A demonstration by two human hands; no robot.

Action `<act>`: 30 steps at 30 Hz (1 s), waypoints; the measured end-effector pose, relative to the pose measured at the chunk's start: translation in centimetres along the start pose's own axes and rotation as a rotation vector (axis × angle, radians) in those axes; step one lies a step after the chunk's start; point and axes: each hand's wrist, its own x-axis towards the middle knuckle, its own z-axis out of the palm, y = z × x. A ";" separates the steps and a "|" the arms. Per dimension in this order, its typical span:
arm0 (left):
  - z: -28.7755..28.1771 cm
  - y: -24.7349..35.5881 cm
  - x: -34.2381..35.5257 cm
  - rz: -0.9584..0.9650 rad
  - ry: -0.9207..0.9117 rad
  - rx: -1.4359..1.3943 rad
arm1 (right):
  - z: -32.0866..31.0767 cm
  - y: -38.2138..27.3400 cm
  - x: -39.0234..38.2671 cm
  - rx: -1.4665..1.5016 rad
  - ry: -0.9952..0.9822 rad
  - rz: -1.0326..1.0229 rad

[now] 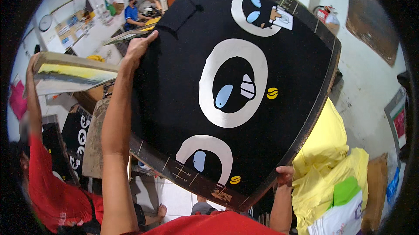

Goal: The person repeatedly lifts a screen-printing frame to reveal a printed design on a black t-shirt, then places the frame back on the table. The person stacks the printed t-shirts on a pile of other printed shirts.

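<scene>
A large board [174, 91] covered in black fabric is held up tilted in front of me. White ring-shaped prints [209, 86] with pale blue spots and small yellow oval marks run across it. Dark bands with ruled marks line its edges. My left hand [139, 46] grips the board's upper left edge, thumb on the near side. At the lower right edge, my right hand [285, 176] clasps the same board. The other fingers of both hands are partly hidden.
On the left, a person in a red shirt [56, 187] holds up another board [74, 76] with a yellow print. Farther back sits a person in blue [131, 15]. Yellow fabric [323, 148] is heaped at right beside a cardboard piece [375, 187]. Black printed boards [76, 134] stand lower left.
</scene>
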 end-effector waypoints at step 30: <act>12.9 -8.1 -22.2 1.322 -0.807 0.412 | 20.5 5.8 0.7 -1.954 -0.262 -0.032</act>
